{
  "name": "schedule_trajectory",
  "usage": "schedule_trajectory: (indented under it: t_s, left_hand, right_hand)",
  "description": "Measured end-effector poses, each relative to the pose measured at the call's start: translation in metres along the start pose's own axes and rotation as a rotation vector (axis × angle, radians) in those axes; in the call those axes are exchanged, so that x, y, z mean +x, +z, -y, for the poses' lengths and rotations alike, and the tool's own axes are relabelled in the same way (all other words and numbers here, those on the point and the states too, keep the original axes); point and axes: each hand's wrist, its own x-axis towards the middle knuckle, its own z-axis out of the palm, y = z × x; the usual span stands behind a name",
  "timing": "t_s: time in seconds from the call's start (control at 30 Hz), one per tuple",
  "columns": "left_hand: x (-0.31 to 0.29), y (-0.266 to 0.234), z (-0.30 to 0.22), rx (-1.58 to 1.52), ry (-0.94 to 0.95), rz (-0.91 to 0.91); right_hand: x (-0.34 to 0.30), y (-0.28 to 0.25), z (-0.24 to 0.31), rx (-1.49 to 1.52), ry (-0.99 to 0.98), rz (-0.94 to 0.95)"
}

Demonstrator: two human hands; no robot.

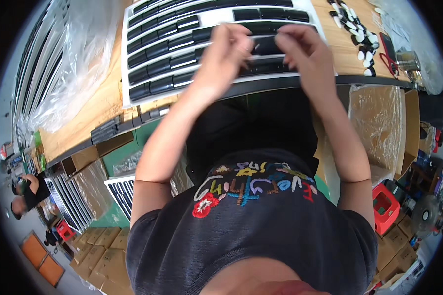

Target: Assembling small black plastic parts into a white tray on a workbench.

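Observation:
A white tray (126,78) lies on the wooden table, filled with rows of glossy black, rounded pieces (160,85). One stretch of an upper row shows bare white. My left hand (225,56) hovers above the middle of the tray, its thumb and fingers drawn together. Facing it, my right hand (307,51) has its fingers curled and pinched over the tray's right part. Between the two sets of fingertips shows a black piece (266,46); I cannot tell whether it is held or lies in its row. Whatever the fingertips grip is hidden or too small.
Small black and white oval pieces (360,37) are scattered at right, near red-framed glasses (390,65) and a clear jar (408,61). Plastic wrap (83,64) covers stacked trays at left. Black pieces (105,130) lie along the front edge. Cardboard boxes, a red stool (385,209) and another person (32,191) are beyond.

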Motion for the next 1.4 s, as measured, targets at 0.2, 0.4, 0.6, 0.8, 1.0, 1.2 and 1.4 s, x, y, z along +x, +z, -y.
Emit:
schedule_trajectory:
  t_s: [0.2, 0.4, 0.6, 0.8, 1.0, 1.2, 1.4]
  left_hand:
    - [0.066, -0.095, 0.027, 1.278, 0.378, -0.035]
    - [0.072, -0.108, 0.029, 1.288, 0.326, 0.079]
    - [0.067, -0.091, 0.001, 0.915, 0.328, -0.059]
    - [0.041, -0.025, -0.005, 0.08, 0.239, -0.199]
    - [0.007, 0.021, -0.012, -0.349, -0.076, -0.166]
    - [0.001, 0.039, 0.002, -0.728, -0.216, -0.021]
    - [0.011, 0.061, 0.006, -0.811, -0.27, 0.04]
  right_hand:
    - [0.109, -0.117, -0.086, -0.151, -0.19, -0.362]
    - [0.121, -0.109, -0.103, -0.129, 0.061, -0.332]
    - [0.115, -0.1, -0.089, -0.492, -0.023, -0.436]
    - [0.119, -0.085, -0.098, -0.435, -0.213, -0.392]
    - [0.104, -0.093, -0.099, -0.581, -0.359, -0.371]
    - [0.086, -0.199, -0.11, -0.894, -0.225, -0.707]
    - [0.058, -0.156, -0.085, -0.908, -0.164, -0.392]
